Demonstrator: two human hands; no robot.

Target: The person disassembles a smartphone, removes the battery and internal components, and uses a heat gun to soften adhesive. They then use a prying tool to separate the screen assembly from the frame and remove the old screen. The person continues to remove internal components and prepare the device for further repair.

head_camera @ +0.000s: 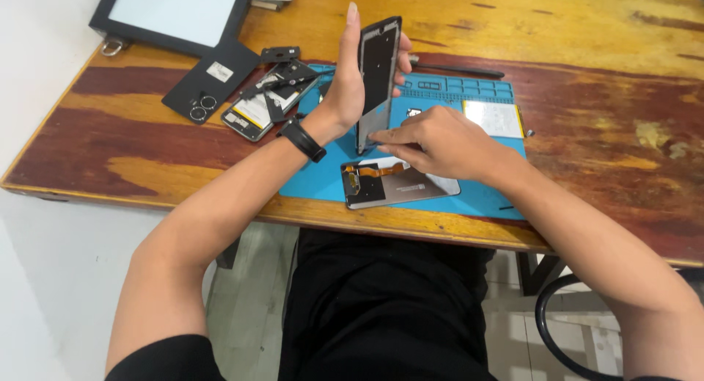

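Note:
My left hand (350,80) holds a dark phone frame (378,77) upright above the blue work mat (484,194), fingers wrapped behind it. A black band sits on that wrist. My right hand (433,140) is below it, with fingertips pinched at the frame's lower edge. Just under my right hand a phone screen panel (389,183) lies face down on the mat, with an orange flex cable across its back.
An opened phone body (268,102) and a black back cover (211,80) lie left of the mat on the wooden table (601,95). A flat battery (495,118) rests on the mat's right part. A framed white panel (172,11) sits at the far left, a black tool (458,69) behind the mat.

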